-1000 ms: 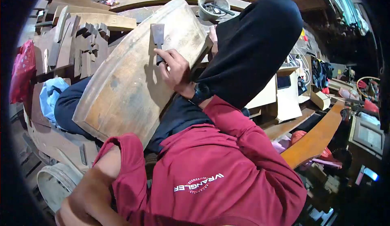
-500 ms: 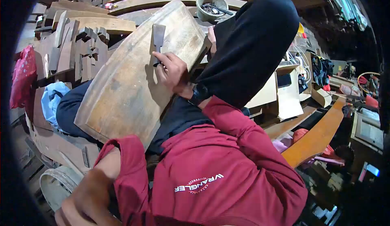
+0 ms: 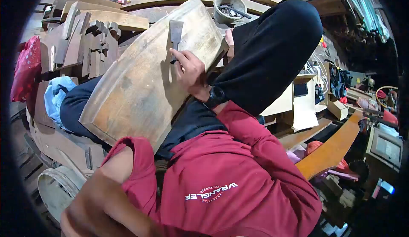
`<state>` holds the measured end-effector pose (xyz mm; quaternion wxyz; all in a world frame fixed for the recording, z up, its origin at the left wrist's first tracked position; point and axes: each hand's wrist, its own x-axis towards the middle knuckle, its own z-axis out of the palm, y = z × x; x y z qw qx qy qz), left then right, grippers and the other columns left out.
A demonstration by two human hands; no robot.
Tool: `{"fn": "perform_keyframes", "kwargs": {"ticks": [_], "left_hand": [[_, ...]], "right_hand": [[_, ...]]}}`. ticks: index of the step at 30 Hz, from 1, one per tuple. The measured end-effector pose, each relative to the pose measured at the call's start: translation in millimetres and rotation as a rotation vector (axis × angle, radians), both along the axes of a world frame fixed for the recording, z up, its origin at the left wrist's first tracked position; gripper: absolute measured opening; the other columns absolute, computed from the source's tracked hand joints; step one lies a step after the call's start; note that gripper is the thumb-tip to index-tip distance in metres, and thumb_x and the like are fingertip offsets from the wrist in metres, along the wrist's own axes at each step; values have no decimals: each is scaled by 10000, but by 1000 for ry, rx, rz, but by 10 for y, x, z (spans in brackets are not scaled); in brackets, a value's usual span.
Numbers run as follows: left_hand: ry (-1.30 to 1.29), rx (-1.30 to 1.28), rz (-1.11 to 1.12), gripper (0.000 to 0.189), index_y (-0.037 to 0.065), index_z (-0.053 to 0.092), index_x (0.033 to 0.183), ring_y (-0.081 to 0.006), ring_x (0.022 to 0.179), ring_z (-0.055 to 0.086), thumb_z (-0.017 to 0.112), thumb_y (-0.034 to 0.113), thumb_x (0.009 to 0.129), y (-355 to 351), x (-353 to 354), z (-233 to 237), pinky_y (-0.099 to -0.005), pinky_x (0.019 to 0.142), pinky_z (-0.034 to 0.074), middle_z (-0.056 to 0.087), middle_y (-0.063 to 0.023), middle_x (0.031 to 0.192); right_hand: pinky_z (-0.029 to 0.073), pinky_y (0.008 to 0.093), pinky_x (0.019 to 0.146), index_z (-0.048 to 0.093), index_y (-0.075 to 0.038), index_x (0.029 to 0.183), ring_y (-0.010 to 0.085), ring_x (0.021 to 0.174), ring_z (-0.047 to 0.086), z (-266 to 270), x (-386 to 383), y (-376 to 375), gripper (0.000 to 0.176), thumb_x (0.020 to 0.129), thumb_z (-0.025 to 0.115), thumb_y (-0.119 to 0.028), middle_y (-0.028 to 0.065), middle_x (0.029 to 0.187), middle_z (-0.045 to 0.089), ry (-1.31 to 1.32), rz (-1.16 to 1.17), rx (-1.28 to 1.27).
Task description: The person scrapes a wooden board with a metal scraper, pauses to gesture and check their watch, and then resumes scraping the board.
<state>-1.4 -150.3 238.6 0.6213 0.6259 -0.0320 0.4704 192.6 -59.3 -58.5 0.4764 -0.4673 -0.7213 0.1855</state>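
My right hand [image 3: 191, 71], with a dark watch on its wrist, is closed round the dark handle of a scraper [image 3: 176, 31]. The flat, flared blade points away from me over a broad curved wooden board [image 3: 136, 88], my index finger lying along the neck. Across my legs the board rests tilted, its pale surface worn and stained. Close to the camera at the lower left is my left hand [image 3: 106, 207], blurred and raised off the board. Its fingers are not clear, and I cannot make out anything held.
A bucket of small dark pieces [image 3: 230, 8] stands beyond the board. Wood offcuts [image 3: 93, 45] are stacked at the left, near a red bag [image 3: 26, 68] and a blue cloth [image 3: 59, 96]. A whitish bucket [image 3: 57, 190] is at lower left; an orange-brown curved plank [image 3: 332, 147] lies at right.
The view has shifted slightly, so the board and scraper appear a little further right. My left hand has moved nearer the camera and changed shape. The right hand keeps its grip.
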Motion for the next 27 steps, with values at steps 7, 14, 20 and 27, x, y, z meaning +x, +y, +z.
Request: {"fn": "perform_keyframes", "kwargs": {"ticks": [7,14,20,27], "left_hand": [[66,-8,-40,217,250,778,933,-119,621,511,590,196,1026,39,-73,38,-327,761,484,657,63,855],[192,28,-202,219,254,776,939,-115,620,520,588,193,1033,165,-148,128,-330,772,493,658,65,866],[272,-212,-33,284,204,698,765,-106,582,527,608,172,1032,-5,-153,307,-321,765,500,661,52,834],[235,-249,-4,352,176,638,680,-119,579,508,585,156,1028,-73,-54,252,-294,719,490,646,47,754]], "right_hand": [[561,398,751,711,-31,1215,321,843,678,60,-3,-29,411,813,652,33,168,961,673,-37,11,11],[565,395,736,719,-49,1205,331,816,681,6,-3,-12,403,811,665,18,166,955,683,-24,12,1],[568,383,719,740,-68,1175,309,801,687,63,-9,-39,366,825,674,18,145,933,686,-41,56,21],[568,388,708,739,-69,1167,305,798,688,97,-16,-40,365,807,707,-19,142,920,686,8,42,6]]}}
